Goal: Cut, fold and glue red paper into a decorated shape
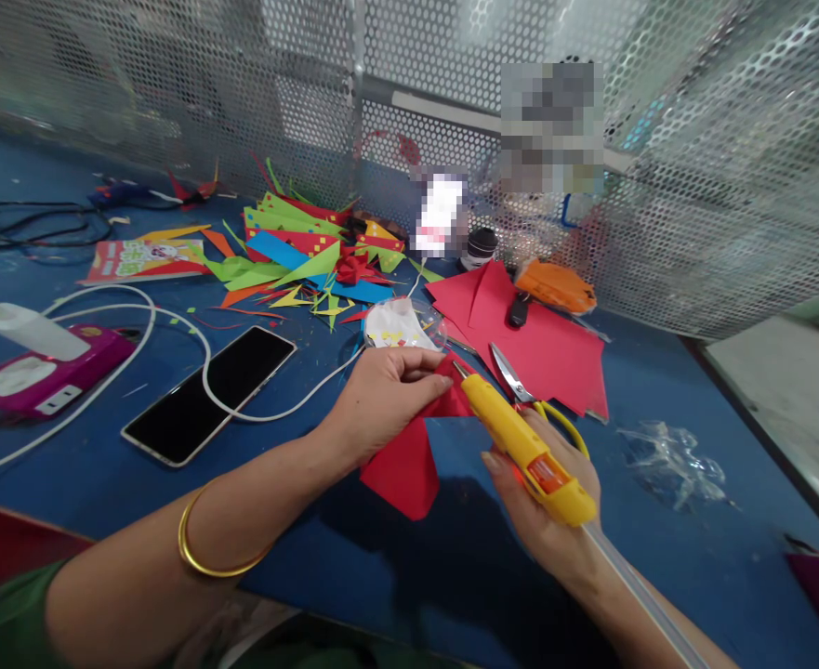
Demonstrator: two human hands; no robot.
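Observation:
Between the thumb and fingers of my left hand (388,395) is a folded piece of red paper (405,469), with one flap hanging below the hand. My right hand (555,492) is wrapped round a yellow hot glue gun (521,437). Its metal nozzle points up and left and reaches the red paper near my left fingertips; I cannot tell whether it touches. A glue stick (642,595) runs out of the gun's back over my right wrist. Scissors (510,372) with yellow handles lie just beyond the glue gun, partly hidden by it.
Red paper sheets (541,344) lie behind the scissors. Coloured paper scraps (297,251) are heaped at the back. A dark phone (214,395) with a white cable (262,415) across it and a purple power strip (53,372) lie left. Crumpled clear plastic (674,465) is at right.

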